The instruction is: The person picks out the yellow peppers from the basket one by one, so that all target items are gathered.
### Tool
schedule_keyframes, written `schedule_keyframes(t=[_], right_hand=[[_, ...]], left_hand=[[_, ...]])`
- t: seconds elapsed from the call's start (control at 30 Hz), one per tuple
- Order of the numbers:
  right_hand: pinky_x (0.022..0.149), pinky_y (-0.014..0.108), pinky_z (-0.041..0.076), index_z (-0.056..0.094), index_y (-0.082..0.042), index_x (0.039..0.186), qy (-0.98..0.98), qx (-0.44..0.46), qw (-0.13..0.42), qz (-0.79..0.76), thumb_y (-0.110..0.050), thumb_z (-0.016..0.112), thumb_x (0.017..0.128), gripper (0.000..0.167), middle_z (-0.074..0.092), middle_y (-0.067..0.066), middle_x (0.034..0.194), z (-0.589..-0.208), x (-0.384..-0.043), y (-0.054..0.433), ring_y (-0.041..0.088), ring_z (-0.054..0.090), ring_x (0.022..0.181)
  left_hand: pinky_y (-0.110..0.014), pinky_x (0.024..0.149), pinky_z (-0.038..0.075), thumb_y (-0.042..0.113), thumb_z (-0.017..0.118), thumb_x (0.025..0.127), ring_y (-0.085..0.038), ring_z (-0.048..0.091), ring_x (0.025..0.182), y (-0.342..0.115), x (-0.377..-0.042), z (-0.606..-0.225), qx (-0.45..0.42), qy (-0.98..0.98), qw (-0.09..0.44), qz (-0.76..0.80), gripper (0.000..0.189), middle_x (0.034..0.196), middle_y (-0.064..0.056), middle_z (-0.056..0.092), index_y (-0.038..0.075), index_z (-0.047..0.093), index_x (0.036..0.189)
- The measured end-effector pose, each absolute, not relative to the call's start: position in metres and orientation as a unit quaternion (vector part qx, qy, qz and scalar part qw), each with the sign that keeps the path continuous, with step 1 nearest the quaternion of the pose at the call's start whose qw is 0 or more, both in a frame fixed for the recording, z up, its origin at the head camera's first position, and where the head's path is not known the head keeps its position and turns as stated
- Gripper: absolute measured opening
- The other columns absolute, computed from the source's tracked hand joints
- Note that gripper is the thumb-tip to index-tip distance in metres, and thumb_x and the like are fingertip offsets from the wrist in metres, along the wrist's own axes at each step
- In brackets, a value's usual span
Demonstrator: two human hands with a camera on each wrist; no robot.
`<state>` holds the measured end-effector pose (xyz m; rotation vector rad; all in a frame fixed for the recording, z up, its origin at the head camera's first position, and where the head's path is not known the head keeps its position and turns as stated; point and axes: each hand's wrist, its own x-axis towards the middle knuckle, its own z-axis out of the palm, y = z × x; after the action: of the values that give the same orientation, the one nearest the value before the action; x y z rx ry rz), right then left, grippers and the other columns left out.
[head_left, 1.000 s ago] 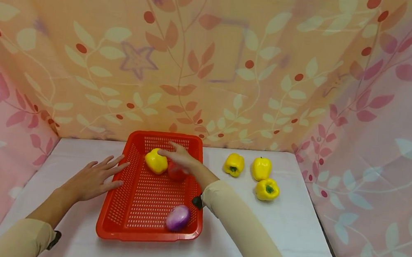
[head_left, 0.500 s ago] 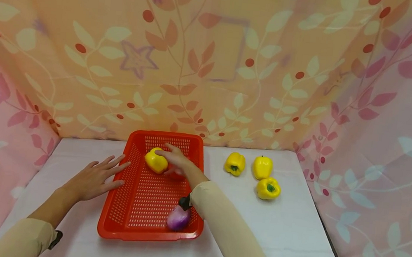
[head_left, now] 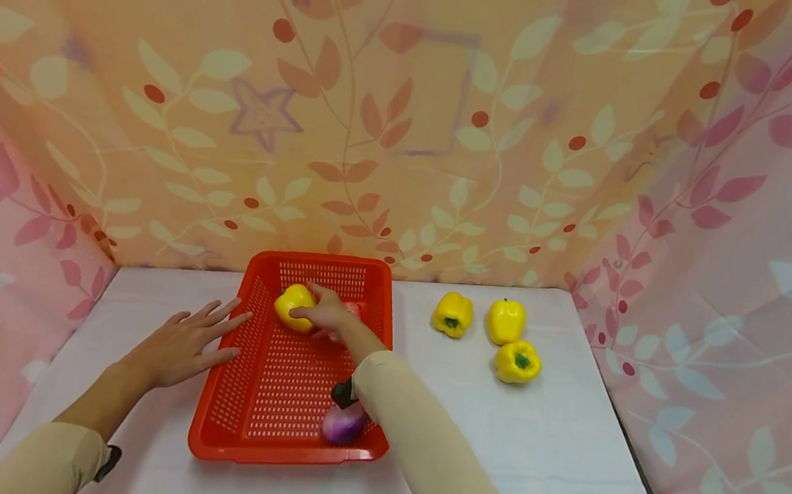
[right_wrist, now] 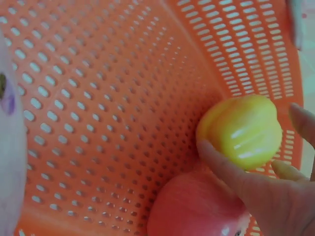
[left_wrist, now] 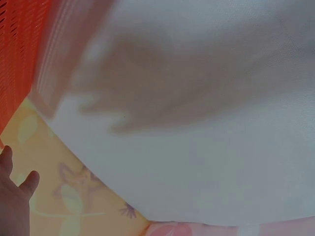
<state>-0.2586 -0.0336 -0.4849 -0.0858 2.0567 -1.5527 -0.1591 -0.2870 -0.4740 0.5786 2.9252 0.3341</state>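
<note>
A red perforated plastic basket point(head_left: 286, 453) stands on the white-covered table. Inside, near its far left corner, lies a yellow bell pepper point(head_left: 290, 306). My right hand point(head_left: 327, 314) straddles it; in the right wrist view the thumb point(right_wrist: 221, 162) overlaps its near side, and a gap shows between another fingertip and the pepper point(right_wrist: 246, 130). A round red fruit or vegetable point(right_wrist: 192, 209) lies beside it, partly under the hand. A purple-and-white rounded vegetable point(head_left: 343, 426) sits at the near right corner, partly hidden by the wrist. My left hand point(head_left: 179, 345) has its fingers spread over the left rim.
To the right of the basket, three more yellow bell peppers lie on the table: one standing apart point(head_left: 452, 314), one at the back point(head_left: 506, 321) and one in front point(head_left: 518, 361). Floral cloth walls point(head_left: 404, 160) enclose the back and sides.
My right hand has come lower and to the left, from above the red one onto the yellow bell pepper, which has shifted slightly left. The left hand stays in place.
</note>
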Motion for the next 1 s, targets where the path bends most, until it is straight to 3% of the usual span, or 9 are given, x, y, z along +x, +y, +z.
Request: schedule_keyframes(t=[0.13, 0.47, 0.83, 1.0], right_hand=[[0.084, 0.045, 0.058, 0.04, -0.016, 0.153, 0.797, -0.05, 0.242, -0.55, -0.009, 0.073, 0.089, 0.073, 0.05, 0.012, 0.14, -0.491, -0.253, -0.042, 0.022, 0.056, 0.098], [0.087, 0.042, 0.055, 0.056, -0.016, 0.135, 0.794, -0.049, 0.198, -0.572, 0.007, 0.078, 0.08, 0.064, 0.058, 0.008, 0.125, -0.507, -0.253, -0.054, 0.026, 0.057, 0.107], [0.094, 0.042, 0.051, 0.057, -0.015, 0.138, 0.831, -0.075, 0.154, -0.529, 0.014, 0.076, 0.074, 0.072, 0.057, 0.008, 0.134, -0.512, -0.251, -0.058, 0.026, 0.056, 0.112], [0.103, 0.042, 0.046, 0.054, -0.015, 0.143, 0.835, -0.098, 0.158, -0.518, 0.015, 0.073, 0.077, 0.074, 0.054, 0.007, 0.142, -0.514, -0.252, -0.055, 0.026, 0.054, 0.121]], left_hand=[[-0.074, 0.109, 0.019, 0.059, 0.048, 0.098, -0.047, 0.022, 0.146, -0.288, -0.157, -0.475, 0.193, 0.972, 0.068, 0.114, 0.07, 0.165, -0.011, 0.021, 0.027, 0.031, 0.157], [-0.073, 0.108, 0.022, 0.059, 0.048, 0.098, -0.047, 0.025, 0.145, -0.288, -0.155, -0.474, 0.197, 0.973, 0.055, 0.11, 0.069, 0.163, -0.012, 0.025, 0.026, 0.034, 0.156], [-0.073, 0.109, 0.021, 0.057, 0.05, 0.098, -0.046, 0.024, 0.145, -0.287, -0.157, -0.475, 0.197, 0.972, 0.057, 0.117, 0.068, 0.164, -0.011, 0.024, 0.025, 0.034, 0.156], [-0.073, 0.108, 0.022, 0.057, 0.05, 0.098, -0.046, 0.025, 0.145, -0.286, -0.158, -0.476, 0.201, 0.972, 0.05, 0.114, 0.068, 0.163, -0.011, 0.025, 0.025, 0.035, 0.156]])
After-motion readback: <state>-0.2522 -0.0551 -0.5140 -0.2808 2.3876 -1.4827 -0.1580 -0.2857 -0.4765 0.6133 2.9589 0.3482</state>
